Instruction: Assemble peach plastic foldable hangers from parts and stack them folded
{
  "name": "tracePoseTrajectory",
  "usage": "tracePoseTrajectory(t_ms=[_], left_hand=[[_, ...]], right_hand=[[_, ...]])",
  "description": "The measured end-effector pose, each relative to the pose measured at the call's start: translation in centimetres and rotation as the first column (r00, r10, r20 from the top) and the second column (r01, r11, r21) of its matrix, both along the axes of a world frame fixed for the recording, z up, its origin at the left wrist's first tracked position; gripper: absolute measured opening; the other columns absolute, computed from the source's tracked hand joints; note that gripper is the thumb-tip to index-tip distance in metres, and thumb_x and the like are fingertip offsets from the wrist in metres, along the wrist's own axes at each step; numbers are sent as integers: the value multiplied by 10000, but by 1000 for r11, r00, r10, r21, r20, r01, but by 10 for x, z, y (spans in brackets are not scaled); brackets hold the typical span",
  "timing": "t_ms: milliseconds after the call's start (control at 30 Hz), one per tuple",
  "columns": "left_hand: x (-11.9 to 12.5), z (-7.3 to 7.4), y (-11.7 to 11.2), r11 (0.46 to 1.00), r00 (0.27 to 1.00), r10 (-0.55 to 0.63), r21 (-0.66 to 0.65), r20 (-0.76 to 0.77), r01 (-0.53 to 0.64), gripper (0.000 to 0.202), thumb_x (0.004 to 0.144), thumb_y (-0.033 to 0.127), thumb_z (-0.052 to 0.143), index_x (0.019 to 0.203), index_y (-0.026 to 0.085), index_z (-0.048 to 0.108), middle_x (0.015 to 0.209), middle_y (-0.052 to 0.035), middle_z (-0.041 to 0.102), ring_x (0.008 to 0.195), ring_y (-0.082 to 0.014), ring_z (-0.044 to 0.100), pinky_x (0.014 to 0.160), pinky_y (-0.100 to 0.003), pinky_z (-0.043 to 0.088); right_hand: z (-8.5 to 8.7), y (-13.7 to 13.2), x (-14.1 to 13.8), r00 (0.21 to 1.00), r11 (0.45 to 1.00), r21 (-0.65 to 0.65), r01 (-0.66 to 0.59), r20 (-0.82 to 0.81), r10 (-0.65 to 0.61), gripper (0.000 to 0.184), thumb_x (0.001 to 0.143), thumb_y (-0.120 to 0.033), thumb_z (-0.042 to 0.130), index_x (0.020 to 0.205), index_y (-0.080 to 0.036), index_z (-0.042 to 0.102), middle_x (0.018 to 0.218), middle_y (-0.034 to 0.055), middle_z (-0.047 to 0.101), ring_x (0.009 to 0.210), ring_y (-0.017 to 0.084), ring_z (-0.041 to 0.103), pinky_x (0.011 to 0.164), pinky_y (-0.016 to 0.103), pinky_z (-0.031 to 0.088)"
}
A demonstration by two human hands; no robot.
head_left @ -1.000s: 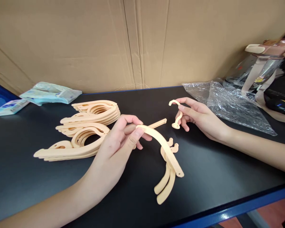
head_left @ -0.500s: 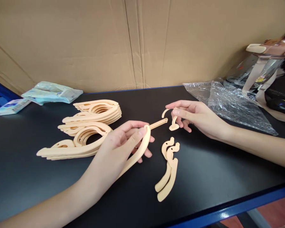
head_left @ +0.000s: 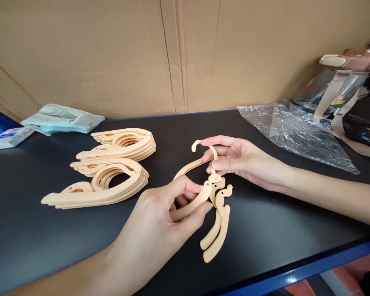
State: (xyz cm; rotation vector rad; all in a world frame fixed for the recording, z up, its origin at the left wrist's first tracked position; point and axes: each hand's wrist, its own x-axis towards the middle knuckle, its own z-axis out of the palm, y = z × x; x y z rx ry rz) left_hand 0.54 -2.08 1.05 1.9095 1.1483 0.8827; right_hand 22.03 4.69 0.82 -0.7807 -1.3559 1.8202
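My left hand is closed, pinching a curved beige hanger arm between thumb and fingers. A beige hanger hook is gripped in my right hand, its curl pointing left and its small base meeting the end of that arm. Whether the two are joined, I cannot tell. Behind my left hand another slim curved arm reaches up toward my right fingers; its lower end is hidden. Just below the hook, a few loose hanger pieces lie overlapping on the black table.
Stacks of folded beige hangers lie to the left on the table. Light blue packets sit at the back left. Crumpled clear plastic and a strapped clear bottle are at right. Cardboard stands behind.
My right hand has brought the hook left and down onto the end of the hanger arm. My left hand has shifted its grip and turned the arm, its end now lower and further right.
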Motion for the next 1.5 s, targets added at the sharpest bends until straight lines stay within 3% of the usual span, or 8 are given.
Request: tracePoseTrajectory(t_ms=[200,533,733,833,967,1233,1500], left_hand=[[-3,-5,0,999,997,-40,18,-70,41,57,913,219,613,876,243,576,725,96,678,556,-59,584,508,-132,444],[-6,-7,-1,976,976,-61,192,-209,102,98,1007,250,474,1014,305,393,578,149,412,441,-74,358,435,-153,303],[-6,-7,0,979,974,-117,145,-192,146,106,1007,241,467,1000,303,381,596,146,415,451,-65,391,447,-150,298],[-6,-8,1,976,972,-137,140,-190,165,102,1007,230,450,978,298,379,604,137,406,464,-75,407,455,-165,311],[-5,-10,1,970,968,-125,179,-217,166,103,990,224,437,959,296,371,615,122,389,465,-89,405,438,-190,277],[-5,-12,3,974,963,-92,180,-252,140,92,997,264,434,958,309,363,595,123,341,450,-96,374,429,-176,287],[-6,-16,0,977,955,-50,183,-291,107,77,993,286,407,937,317,363,596,122,398,455,-109,416,419,-185,269]], right_hand=[[-7,0,2,995,995,-50,-89,-41,87,332,813,-143,792,1110,-272,716,1017,-24,723,842,83,722,757,198,587],[-11,1,5,993,993,-79,-89,-82,83,394,837,-128,759,1194,-277,684,1071,-13,712,860,67,705,767,174,572],[-10,0,3,990,990,-75,-118,-92,111,370,847,-150,763,1186,-276,684,1045,-23,706,831,60,702,757,171,573],[-8,0,2,992,990,-81,-113,-65,108,278,838,-180,776,1094,-271,717,958,-33,706,827,76,702,728,180,566],[-6,0,1,990,988,-67,-138,-46,135,154,827,-184,783,967,-239,747,859,-28,709,829,83,692,696,169,538],[-6,-2,-1,991,991,-36,-130,-50,128,76,844,-154,757,889,-201,717,839,-27,721,706,57,653,628,162,511],[-8,-2,1,998,997,50,-61,0,61,137,827,-208,791,828,-195,655,822,-31,720,710,70,662,656,188,529]])
